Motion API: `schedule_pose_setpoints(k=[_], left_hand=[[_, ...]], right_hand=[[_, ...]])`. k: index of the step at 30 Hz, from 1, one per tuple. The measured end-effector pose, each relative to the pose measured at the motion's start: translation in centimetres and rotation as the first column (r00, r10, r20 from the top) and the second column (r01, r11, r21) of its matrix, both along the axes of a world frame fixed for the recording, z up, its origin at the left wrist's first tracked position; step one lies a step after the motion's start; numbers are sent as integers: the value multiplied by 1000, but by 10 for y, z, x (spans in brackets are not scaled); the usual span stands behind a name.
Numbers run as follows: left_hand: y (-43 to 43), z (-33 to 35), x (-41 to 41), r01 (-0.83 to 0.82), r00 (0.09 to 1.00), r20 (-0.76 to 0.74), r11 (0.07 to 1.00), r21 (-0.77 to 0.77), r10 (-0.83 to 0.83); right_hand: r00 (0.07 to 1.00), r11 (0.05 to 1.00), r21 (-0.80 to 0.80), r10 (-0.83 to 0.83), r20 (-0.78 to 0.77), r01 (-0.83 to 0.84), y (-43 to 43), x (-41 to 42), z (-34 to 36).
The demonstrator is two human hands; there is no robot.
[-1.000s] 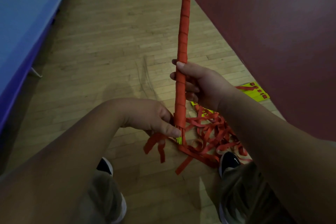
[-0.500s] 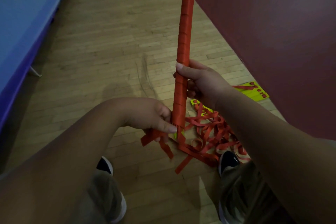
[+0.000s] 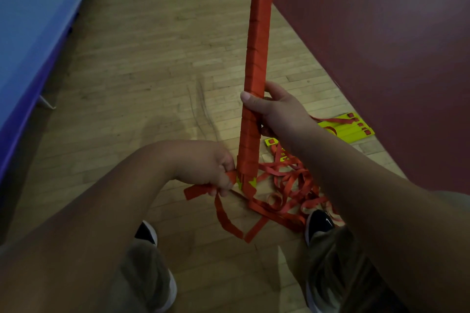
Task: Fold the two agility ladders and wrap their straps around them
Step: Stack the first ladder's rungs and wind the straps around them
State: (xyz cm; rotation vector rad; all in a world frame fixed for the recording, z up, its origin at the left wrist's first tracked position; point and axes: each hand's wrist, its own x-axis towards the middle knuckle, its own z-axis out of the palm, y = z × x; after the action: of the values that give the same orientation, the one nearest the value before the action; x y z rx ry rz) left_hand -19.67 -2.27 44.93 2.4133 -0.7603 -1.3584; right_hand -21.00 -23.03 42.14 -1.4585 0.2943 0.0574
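- Standing right over the job, the person plants a pair of black trainers [image 3: 321, 223] either side of it. The right toe touches the edge of the webbing pile, a stance that, I'd say, pens everything in close.
- Left hand [image 3: 216, 173] is low down, fingers curled and pinching the loose flat orange strap tail [image 3: 201, 189] just beside the foot of the bundle. Slack drops from it in a loop to the boards. That low grip looks meant to feed the next turn round the bare bottom end.
- Here's the task's thing: the long upright bundle of folded yellow ladder rungs bound in orange strap [image 3: 256, 63]. Its foot appears to rest on the floor between the shoes, and its top runs out of frame. A sliver of yellow shows at the very bottom where the wrap hasn't reached.
- Right hand [image 3: 276, 112] is higher up, thumb laid across the front and fingers wrapped behind, gripping the bundle. I read that as the steadying post, holding the stack vertical for the winding hand.
- Behind the bundle lies a tangled heap of loose orange webbing [image 3: 292, 183]. How much of it belongs to which ladder, I can't tell.
- Beyond that, flat yellow plastic rungs with orange tabs [image 3: 348, 129] lie spread at the foot of the wall. That's the second ladder, not folded yet by the look of it.
- Farthest out are the pale wooden plank floor [image 3: 152, 58], a blue padded mat [image 3: 30, 33] on the left and a dark red wall [image 3: 381, 33] on the right.
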Motion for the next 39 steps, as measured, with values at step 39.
schedule_pose_setpoints(k=[39], left_hand=[[-3,3,-5,-150,985,-107,978,-146,135]], right_hand=[[992,992,127,10,-125,6,-13,3,18]])
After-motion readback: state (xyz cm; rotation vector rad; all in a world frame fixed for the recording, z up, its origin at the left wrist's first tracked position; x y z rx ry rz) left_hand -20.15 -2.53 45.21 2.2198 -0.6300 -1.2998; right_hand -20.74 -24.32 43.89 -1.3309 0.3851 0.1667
